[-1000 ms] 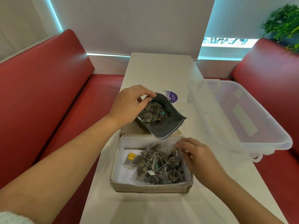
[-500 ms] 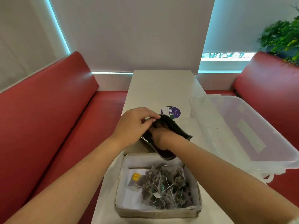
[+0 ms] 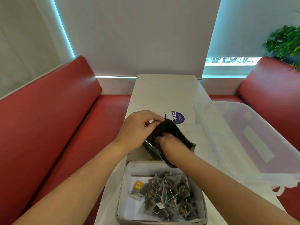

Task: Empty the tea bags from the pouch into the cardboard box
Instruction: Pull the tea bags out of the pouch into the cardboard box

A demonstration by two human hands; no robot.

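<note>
Left hand (image 3: 139,127) up top, pinching the far rim of the dark pouch (image 3: 178,132) between thumb and fingertips and holding its mouth wide. The right hand (image 3: 170,142) is plunged in through that mouth. Its fingers are buried among the contents, so I can't tell whether they have closed on anything.

Here's the geometry that matters: the pouch is tipped, long axis running away from the right hand toward the far side of the desk (image 3: 165,93), mouth facing back at the person. The lower lip hangs just over the far edge of the cardboard box (image 3: 138,155). So the box sits directly on the near side of the right hand and below it. By my read, anything raked straight back along that axis drops right in. The right hand is the one in position to do it, while the left just steadies.

Inside the box, on white paper lining, there's a heap of tea bags (image 3: 170,195) with strings tangled, and one yellow tag (image 3: 138,185) off toward the left-hand side. More dark bags show inside the pouch, so it isn't empty yet. Off to the right hand's outer side is a clear plastic tub (image 3: 243,135).
</note>
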